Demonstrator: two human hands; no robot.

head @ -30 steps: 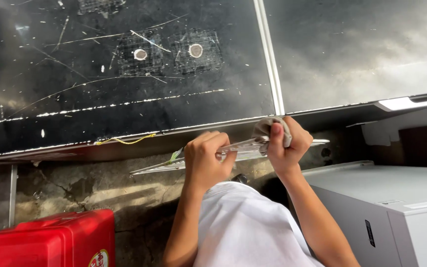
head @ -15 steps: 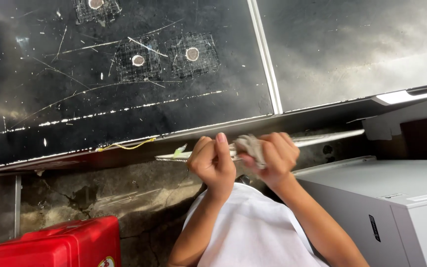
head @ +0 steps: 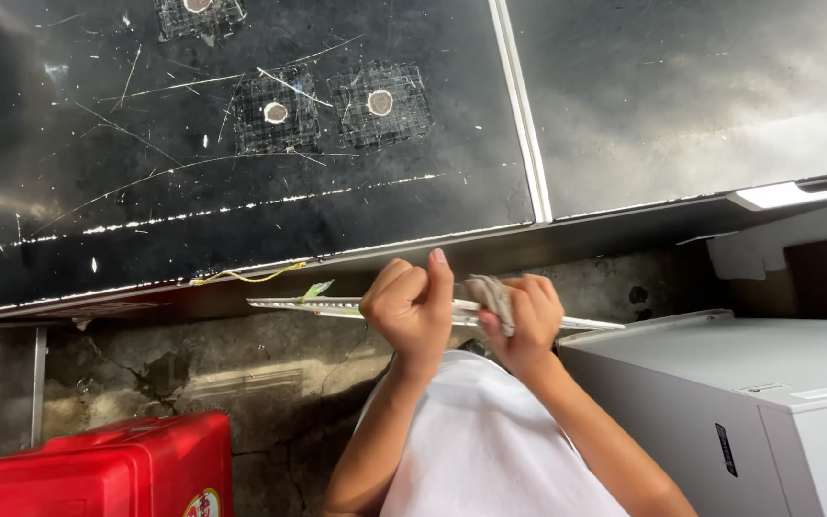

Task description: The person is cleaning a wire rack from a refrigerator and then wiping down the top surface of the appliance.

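Metal strip [head: 337,306] lies clenched in left hand [head: 409,308]; right hand [head: 524,321] seemingly grips rag [head: 490,295].

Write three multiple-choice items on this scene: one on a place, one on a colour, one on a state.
1. Where does the red case sit?
A. lower left
B. upper right
C. on the white cabinet

2. What colour is the cabinet at the right?
A. green
B. white
C. black

3. How does the right hand meet the long metal strip?
A. hangs open, apart from it
B. lies flat under it
C. presses a crumpled cloth against it

Answers: 1 A, the case fills the lower left corner. 2 B, its top and side are plain white. 3 C, the fingers are closed on the cloth at the strip, while the left hand grips the strip beside it.
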